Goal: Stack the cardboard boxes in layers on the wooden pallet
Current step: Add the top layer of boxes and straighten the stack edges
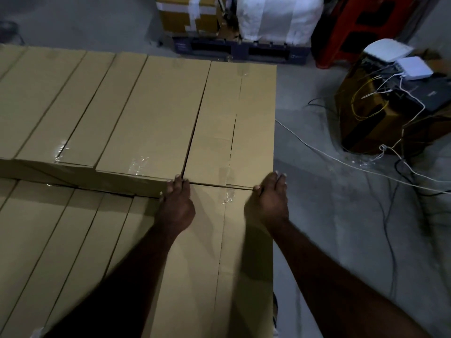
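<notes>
**Q:** Where did the cardboard boxes (73, 106) lie?

**A:** Long and taped, they filled the left and centre of the frame in two rows, side by side. The far row's left boxes sat a layer higher.

**Q:** And the hands?

**A:** The left hand (175, 203) and right hand (268, 201) were apart. Their fingers were stretched out, gripping nothing, pressed where the rightmost far box (229, 118) met the near box (207, 252).

**Q:** Further right?

**A:** Cables (341, 161) trailed over the concrete floor (317, 240) to a brown carton (361, 118) topped with white devices (415, 68).
</notes>
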Demonstrator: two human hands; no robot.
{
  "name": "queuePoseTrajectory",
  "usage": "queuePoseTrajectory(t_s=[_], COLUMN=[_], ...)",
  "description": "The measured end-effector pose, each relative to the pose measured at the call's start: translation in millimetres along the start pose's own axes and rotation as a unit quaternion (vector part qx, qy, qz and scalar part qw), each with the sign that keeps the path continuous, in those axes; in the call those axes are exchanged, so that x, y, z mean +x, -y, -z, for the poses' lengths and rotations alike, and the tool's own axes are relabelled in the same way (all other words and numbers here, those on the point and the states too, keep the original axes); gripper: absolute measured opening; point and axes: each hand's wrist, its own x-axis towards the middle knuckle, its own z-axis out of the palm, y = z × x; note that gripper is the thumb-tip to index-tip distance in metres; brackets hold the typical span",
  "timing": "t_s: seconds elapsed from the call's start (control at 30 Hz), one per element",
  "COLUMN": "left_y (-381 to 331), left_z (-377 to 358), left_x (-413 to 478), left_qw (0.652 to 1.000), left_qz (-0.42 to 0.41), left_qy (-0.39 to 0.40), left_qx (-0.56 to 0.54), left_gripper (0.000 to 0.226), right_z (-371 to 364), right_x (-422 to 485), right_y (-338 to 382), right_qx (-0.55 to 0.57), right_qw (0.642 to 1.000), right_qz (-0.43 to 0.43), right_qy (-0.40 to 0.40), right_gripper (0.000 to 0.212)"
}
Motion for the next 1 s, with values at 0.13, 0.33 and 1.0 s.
queuePoseTrajectory(t_s=[0.13, 0.33, 1.0], left_y=[-14.7, -13.3, 36.2], left_z=[-5.9, -6.8, -68.4], left_x=[-15.3, -70.5, -327.8], left_qw=[0.998, 0.993, 0.972], left_qz=[-0.038, -0.025, -0.127], left_qy=[0.023, 0.106, 0.174], left_qx=[0.043, 0.038, 0.094], left_gripper=[0.075, 0.097, 0.093], right_z=[0.0, -13.2, -63.2], right_x=[-24.5, -97.5, -364.9], right_y=[5.5, -10.4, -22.9], right_qx=[-0.179, -0.217, -0.231], right_qw=[0.977, 0.962, 0.955], right_qz=[0.107, 0.121, 0.012], right_qy=[0.033, 0.111, 0.185], right_gripper=[0.069, 0.075, 0.070])
